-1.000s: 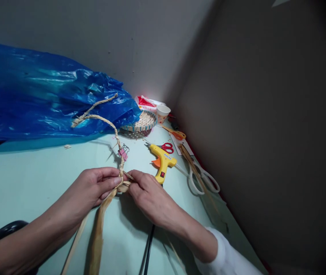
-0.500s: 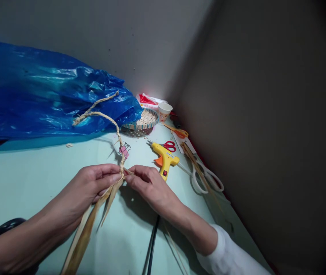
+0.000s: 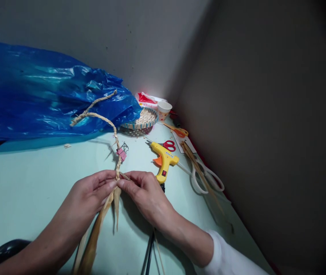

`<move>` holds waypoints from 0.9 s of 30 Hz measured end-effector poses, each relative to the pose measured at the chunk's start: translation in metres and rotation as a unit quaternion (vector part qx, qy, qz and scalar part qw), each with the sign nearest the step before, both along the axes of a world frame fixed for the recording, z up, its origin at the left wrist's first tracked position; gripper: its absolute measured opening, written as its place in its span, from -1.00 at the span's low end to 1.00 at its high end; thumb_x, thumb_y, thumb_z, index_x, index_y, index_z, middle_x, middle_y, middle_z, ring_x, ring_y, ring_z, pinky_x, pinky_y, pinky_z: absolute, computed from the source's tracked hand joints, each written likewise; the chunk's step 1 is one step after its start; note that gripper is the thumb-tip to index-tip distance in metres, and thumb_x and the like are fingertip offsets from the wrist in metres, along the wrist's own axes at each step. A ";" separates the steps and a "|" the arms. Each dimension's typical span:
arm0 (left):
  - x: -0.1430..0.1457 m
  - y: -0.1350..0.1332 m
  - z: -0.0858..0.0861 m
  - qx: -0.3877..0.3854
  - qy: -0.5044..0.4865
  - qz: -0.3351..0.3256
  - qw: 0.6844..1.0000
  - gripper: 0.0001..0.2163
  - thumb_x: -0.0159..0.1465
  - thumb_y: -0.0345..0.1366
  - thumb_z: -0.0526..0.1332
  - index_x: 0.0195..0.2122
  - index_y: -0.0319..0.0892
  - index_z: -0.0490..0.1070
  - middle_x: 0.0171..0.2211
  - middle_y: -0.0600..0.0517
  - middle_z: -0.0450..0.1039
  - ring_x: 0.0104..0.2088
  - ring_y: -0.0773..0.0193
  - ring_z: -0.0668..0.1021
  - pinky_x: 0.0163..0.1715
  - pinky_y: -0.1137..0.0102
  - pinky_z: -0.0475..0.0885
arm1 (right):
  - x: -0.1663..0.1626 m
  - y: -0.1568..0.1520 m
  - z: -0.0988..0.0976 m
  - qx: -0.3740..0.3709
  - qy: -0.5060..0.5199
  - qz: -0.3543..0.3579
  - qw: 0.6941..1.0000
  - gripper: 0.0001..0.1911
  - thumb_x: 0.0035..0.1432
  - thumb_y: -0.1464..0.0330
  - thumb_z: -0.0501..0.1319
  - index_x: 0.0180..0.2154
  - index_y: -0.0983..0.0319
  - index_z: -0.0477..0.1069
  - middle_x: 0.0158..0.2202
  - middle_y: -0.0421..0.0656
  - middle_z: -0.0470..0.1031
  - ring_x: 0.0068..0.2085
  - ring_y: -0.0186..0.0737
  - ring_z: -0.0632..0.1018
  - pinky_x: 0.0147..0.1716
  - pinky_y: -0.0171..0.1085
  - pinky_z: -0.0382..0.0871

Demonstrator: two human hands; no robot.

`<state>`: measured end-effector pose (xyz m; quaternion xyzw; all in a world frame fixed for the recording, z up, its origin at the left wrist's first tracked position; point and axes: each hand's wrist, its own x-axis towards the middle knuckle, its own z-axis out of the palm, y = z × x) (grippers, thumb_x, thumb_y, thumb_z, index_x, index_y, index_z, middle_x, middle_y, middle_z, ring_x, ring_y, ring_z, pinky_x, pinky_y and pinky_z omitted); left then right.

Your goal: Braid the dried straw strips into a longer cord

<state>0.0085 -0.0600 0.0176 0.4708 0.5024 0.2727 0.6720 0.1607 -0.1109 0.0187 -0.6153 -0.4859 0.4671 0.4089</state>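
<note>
1. Braided husk rope (image 3: 114, 131) arcs over the pale green table (image 3: 36, 179) from the blue bag (image 3: 36, 95); light, pliable, likely brittle.
2. Left hand (image 3: 90, 194) and right hand (image 3: 142, 193) both pinch shut on the braid's working end, the best hold.
3. Loose husk strips (image 3: 99, 225) trail below; pink binder clip (image 3: 122, 152) grips the braid.

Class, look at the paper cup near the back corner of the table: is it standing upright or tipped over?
Upright. The paper cup stands on its base with its open rim facing up, beside the woven basket.
</note>
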 end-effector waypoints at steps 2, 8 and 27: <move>0.000 -0.001 -0.001 0.013 0.003 0.004 1.000 -0.62 -0.14 -0.11 0.56 -0.33 -0.06 0.52 -0.30 0.00 0.75 -0.19 -0.07 0.72 -0.22 0.27 0.53 | 0.000 0.001 0.001 -0.006 -0.003 0.001 1.000 -0.69 0.31 0.34 0.24 -0.50 0.22 0.31 -0.55 -0.33 0.15 -0.41 -0.33 0.22 -0.39 -0.30 0.06; 0.000 -0.004 -0.009 0.057 0.014 0.011 0.998 -0.59 -0.01 -0.10 0.51 -0.19 -0.09 0.47 -0.37 0.06 0.68 -0.29 0.08 0.67 -0.22 0.30 0.51 | -0.002 0.002 0.004 -0.020 -0.029 -0.009 0.999 -0.57 0.34 0.36 0.24 -0.58 0.20 0.20 -0.59 -0.36 0.08 -0.45 -0.35 0.16 -0.42 -0.28 0.01; -0.009 0.006 -0.006 0.139 0.089 -0.031 0.986 -0.68 0.05 0.02 0.49 -0.34 -0.04 0.49 -0.57 0.17 0.58 -0.47 0.20 0.55 -0.43 0.44 0.36 | 0.007 -0.004 -0.005 0.057 -0.010 0.050 0.997 -0.53 0.36 0.04 0.26 -0.46 0.24 0.45 -0.53 -0.31 0.14 -0.41 -0.34 0.20 -0.42 -0.32 0.05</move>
